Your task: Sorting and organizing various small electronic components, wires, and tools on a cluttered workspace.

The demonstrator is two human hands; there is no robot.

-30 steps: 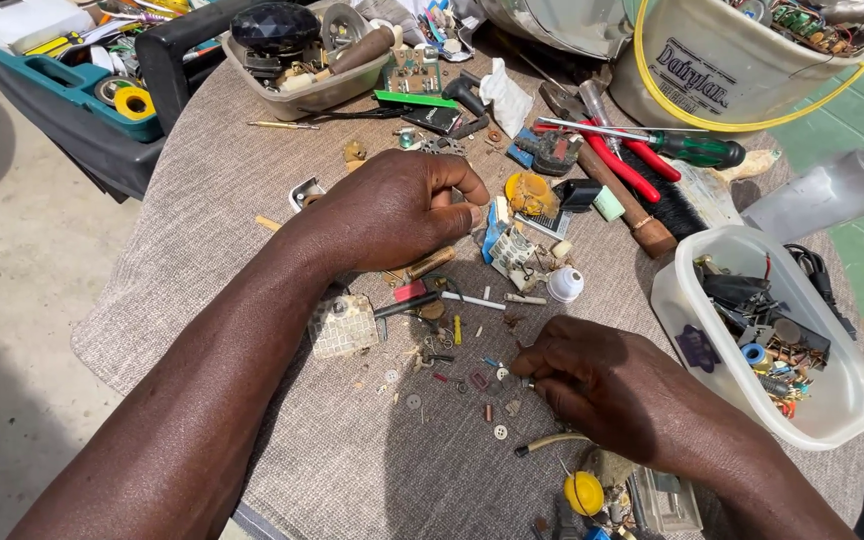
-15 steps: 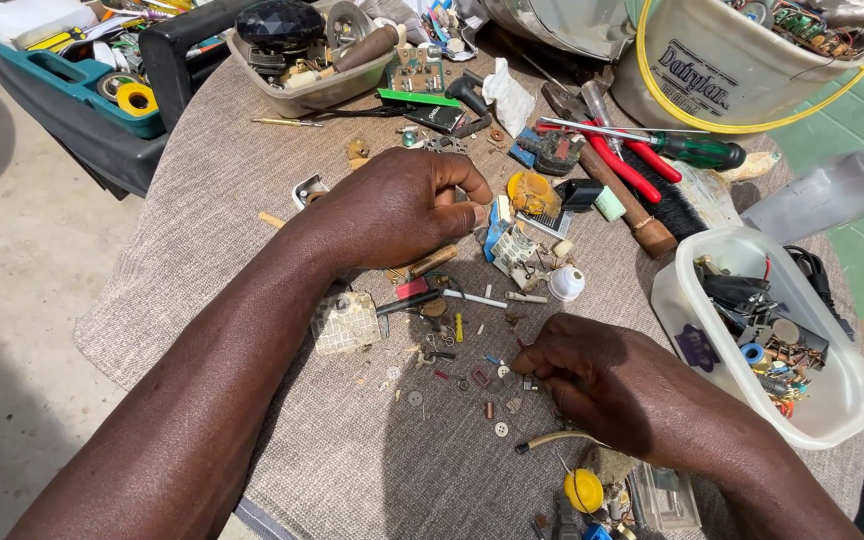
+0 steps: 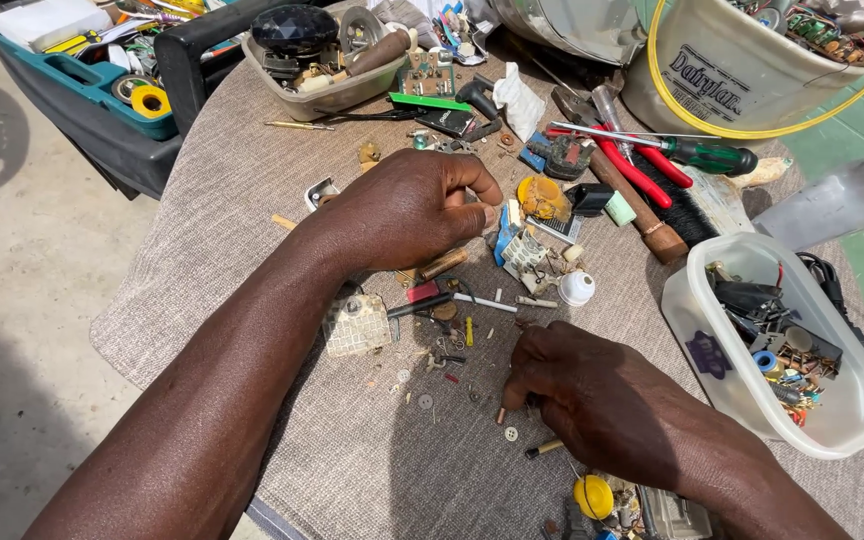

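Fingers of right hand (image 3: 592, 395) now curled tighter — left hand (image 3: 407, 210) unmoved.

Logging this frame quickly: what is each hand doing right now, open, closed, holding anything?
Left hand: curled closed over the small parts on the cloth; what it holds cannot be told.
Right hand: fingertips pinched down among the tiny parts; grasp unclear.

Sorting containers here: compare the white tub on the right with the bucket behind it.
The tub is shallow, oblong and translucent; the bucket is deeper, round and opaque cream. The bucket has a yellow wire handle; the tub shows none. Both hold small electronic parts.
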